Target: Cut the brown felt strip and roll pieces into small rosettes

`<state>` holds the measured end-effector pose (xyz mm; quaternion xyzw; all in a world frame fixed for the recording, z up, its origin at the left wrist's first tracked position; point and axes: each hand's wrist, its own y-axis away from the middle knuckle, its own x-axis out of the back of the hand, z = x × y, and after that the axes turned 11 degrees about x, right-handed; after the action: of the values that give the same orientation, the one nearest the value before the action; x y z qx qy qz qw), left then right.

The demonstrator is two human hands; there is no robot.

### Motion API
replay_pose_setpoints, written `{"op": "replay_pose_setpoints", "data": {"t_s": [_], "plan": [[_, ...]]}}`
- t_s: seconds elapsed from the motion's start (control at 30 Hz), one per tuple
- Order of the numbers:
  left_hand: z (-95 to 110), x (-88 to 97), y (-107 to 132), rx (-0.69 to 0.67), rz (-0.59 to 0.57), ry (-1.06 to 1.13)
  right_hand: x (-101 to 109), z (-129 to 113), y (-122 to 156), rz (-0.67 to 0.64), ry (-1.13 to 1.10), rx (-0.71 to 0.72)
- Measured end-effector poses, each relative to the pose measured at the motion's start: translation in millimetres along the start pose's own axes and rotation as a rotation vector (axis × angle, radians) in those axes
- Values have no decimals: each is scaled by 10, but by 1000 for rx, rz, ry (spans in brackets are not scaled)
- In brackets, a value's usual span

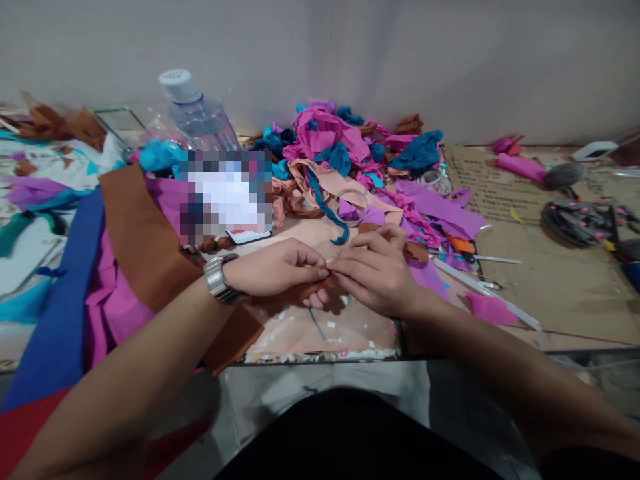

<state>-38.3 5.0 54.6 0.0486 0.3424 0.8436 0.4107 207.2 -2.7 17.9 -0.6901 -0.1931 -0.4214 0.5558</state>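
Note:
A strip of brown crepe paper (pixel 311 289) is pinched between both hands above the front of the table. My left hand (pixel 280 267), with a metal watch on its wrist, grips it between thumb and fingers. From the other side, my right hand (pixel 381 275) closes its thumb and fingertips on the same strip, and the fingertips of both hands meet. Part of the strip is hidden by the fingers. Just beyond the hands lie a twisted teal strip (pixel 325 207) and a clear tape ring (pixel 351 205).
Crumpled pink, purple and teal paper (pixel 325 137) is heaped against the wall. A clear bottle (pixel 205 123) stands at the back left, by a pixelated area. Long brown and blue sheets (pixel 60 280) hang over the left edge. Cardboard (pixel 520 267) lies right, with a white stick (pixel 490 297).

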Motion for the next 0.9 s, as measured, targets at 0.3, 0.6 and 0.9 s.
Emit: {"op": "replay_pose_setpoints", "data": {"t_s": [0.3, 0.6, 0.9], "plan": [[0, -10, 15, 30, 20, 72, 1, -10, -12, 33, -13, 13], [36, -45, 8, -65, 112, -171, -11, -27, -76, 11, -64, -78], [23, 2, -32, -260, 396, -496, 8, -27, -96, -44, 5, -102]]}}
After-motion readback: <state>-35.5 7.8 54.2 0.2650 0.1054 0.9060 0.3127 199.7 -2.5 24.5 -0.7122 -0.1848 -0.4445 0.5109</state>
